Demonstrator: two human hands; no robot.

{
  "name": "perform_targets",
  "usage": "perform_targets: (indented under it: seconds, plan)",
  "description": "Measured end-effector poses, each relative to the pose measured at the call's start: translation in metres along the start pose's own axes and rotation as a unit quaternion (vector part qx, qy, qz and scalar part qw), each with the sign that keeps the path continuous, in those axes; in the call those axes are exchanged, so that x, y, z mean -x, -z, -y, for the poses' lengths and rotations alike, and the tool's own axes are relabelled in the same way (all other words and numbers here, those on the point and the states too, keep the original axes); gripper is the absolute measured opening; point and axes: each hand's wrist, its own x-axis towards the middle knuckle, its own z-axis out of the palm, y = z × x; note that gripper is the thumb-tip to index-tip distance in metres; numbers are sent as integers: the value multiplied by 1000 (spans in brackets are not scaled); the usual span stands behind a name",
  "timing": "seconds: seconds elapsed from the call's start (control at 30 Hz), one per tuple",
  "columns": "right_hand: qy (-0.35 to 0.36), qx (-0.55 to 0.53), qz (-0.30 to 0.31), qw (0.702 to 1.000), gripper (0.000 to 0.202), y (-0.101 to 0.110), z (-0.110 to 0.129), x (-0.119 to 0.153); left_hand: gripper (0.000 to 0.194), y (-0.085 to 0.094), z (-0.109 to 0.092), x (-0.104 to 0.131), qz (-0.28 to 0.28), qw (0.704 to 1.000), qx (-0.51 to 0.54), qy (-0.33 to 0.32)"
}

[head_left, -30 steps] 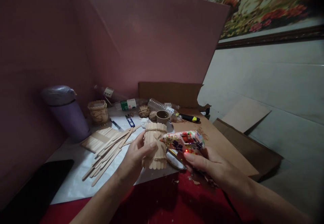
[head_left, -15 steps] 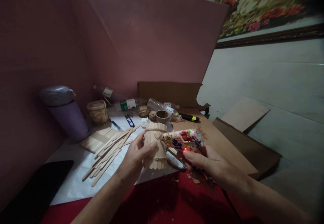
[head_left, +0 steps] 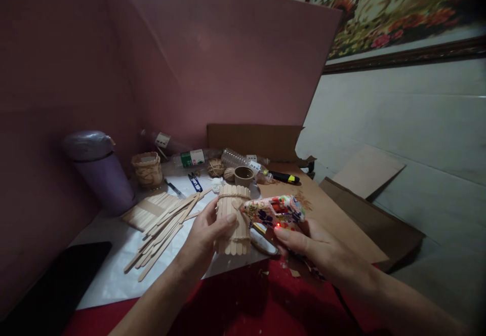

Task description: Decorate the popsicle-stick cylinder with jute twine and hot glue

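The left hand (head_left: 208, 227) is clamped on the stick-covered holder (head_left: 229, 227), thumb across its front; the holder sits on that hand's right side, above the counter (head_left: 228, 300). Its long axis, like its sticks, runs up and down in view (twine bands (head_left: 233, 238) cross it near both ends). The right hand (head_left: 313, 240) is wrapped around the handle of the patterned glue gun (head_left: 271, 210), whose barrel lies nearly level beyond the fingers, nozzle pointing left at the holder; whether they touch, I cannot tell. Farther out, loose sticks (head_left: 163, 240) lie left of the holder, and a brown cup (head_left: 244, 175) stands behind it.
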Motion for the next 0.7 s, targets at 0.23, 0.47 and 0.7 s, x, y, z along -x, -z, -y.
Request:
perform_targets:
  seconds: [0.23,0.47,0.7]
  plan:
    - [-8,8,-12,1000,46,0,1,0,56,1,-2,1,5,1000,-3,8]
    - [-2,7,-8,1000,45,-1,4,2,56,2,0,0,9,1000,-5,3]
    - [5,1,-8,1000,43,0,1,0,54,3,1,-1,-2,1000,6,10]
